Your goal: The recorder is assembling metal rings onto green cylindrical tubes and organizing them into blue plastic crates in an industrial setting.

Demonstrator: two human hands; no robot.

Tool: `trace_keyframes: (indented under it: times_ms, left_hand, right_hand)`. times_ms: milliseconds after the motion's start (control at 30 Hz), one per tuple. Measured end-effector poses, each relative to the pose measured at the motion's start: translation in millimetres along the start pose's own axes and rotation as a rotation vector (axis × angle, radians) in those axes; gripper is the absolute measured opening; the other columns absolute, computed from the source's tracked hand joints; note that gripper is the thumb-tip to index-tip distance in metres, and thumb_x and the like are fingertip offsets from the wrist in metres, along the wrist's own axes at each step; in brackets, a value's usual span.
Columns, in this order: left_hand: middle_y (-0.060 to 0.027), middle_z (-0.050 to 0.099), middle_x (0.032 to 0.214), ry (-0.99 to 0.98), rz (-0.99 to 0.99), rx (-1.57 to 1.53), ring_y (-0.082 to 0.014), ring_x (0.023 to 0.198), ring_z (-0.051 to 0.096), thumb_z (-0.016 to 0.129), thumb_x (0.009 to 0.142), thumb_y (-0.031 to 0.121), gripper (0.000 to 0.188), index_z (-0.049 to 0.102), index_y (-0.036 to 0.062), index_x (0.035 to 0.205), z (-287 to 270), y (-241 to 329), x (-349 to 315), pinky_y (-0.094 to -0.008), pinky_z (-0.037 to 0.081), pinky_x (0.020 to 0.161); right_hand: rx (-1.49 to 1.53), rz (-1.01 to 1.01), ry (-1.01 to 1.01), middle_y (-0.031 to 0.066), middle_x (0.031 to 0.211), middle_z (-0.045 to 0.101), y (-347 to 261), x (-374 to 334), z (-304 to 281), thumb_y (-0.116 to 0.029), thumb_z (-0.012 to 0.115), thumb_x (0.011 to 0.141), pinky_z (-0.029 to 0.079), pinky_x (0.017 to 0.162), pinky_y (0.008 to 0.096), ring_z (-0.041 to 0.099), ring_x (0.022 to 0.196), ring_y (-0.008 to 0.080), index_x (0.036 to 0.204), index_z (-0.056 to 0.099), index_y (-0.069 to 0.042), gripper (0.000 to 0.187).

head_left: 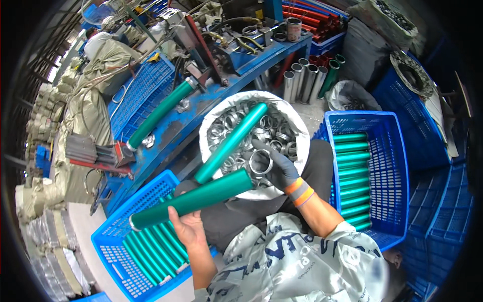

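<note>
My bare left hand (189,227) grips a green metal tube (201,198) from below, near its left end. The tube lies slantwise in front of me, its right end raised toward the ring. In a dark glove, my right hand (283,170) pinches a silver metal ring (261,170) close to that end, apart from it. Behind them a white sack (205,143) is filled with similar loose rings (264,133). Another green tube (231,143) leans across the sack's opening. A further green tube (162,112) sits between the red-and-metal fixtures on the bench.
A blue basket (100,234) of green tubes stands at my left, another blue basket (400,171) of tubes at my right. The blue workbench (173,132) runs along the left, with pliers (246,46) and a can (294,29). Several upright tubes (307,80) stand beyond the sack.
</note>
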State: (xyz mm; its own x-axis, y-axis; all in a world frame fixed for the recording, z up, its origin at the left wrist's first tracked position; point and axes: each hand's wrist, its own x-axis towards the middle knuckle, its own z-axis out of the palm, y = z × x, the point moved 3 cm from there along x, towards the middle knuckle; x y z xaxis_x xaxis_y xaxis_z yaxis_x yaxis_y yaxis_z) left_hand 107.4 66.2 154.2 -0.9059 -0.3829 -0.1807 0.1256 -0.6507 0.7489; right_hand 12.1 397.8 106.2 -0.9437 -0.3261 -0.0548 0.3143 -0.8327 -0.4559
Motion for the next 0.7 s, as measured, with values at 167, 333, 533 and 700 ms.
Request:
trace_keyframes:
  times_ms: [167, 333, 533, 700]
  left_hand:
    - [-0.0203, 0.073, 0.148, 0.004, 0.014, -0.045, -0.0342, 0.137, 0.073, 0.076, 0.113, 0.044, 0.054, 0.068, 0.0020, 0.145, 12.5, -6.3, -9.8, -0.0534, 0.064, 0.115]
    - [-0.0199, 0.074, 0.147, 0.010, 0.022, -0.085, -0.0337, 0.137, 0.073, 0.075, 0.113, 0.044, 0.053, 0.068, 0.0016, 0.145, 6.7, -2.5, -9.0, -0.0536, 0.064, 0.116]
    - [-0.0182, 0.074, 0.148, 0.029, 0.035, -0.106, -0.0329, 0.137, 0.073, 0.075, 0.113, 0.044, 0.051, 0.069, 0.0025, 0.143, 4.8, -2.7, -7.6, -0.0538, 0.062, 0.118]
    - [-0.0171, 0.073, 0.148, 0.039, 0.047, -0.094, -0.0321, 0.137, 0.072, 0.075, 0.113, 0.044, 0.050, 0.069, 0.0040, 0.142, 0.2, -7.9, -6.0, -0.0533, 0.060, 0.120]
  right_hand:
    - [-0.098, -0.080, -0.112, 0.0231, 0.157, 0.067, -2.2, 2.3, 3.2, -0.037, 0.071, 0.106, 0.056, 0.120, 0.0465, 0.072, 0.136, 0.0300, 0.180, 0.035, -0.003, 0.089]
    - [0.053, -0.031, -0.050, 0.0238, 0.157, 0.067, 0.7, -3.1, 17.0, -0.034, 0.071, 0.106, 0.057, 0.121, 0.0488, 0.073, 0.133, 0.0320, 0.177, 0.040, -0.002, 0.083]
    - [0.043, -0.074, -0.038, 0.0168, 0.148, 0.075, 14.0, 3.0, 12.7, -0.026, 0.084, 0.104, 0.060, 0.118, 0.0408, 0.073, 0.136, 0.0261, 0.143, 0.073, 0.001, 0.049]
    - [-0.160, -0.055, -0.082, 0.0145, 0.151, 0.074, 21.4, 6.7, 19.9, -0.012, 0.083, 0.101, 0.057, 0.112, 0.0354, 0.071, 0.129, 0.0179, 0.138, 0.077, 0.004, 0.041]
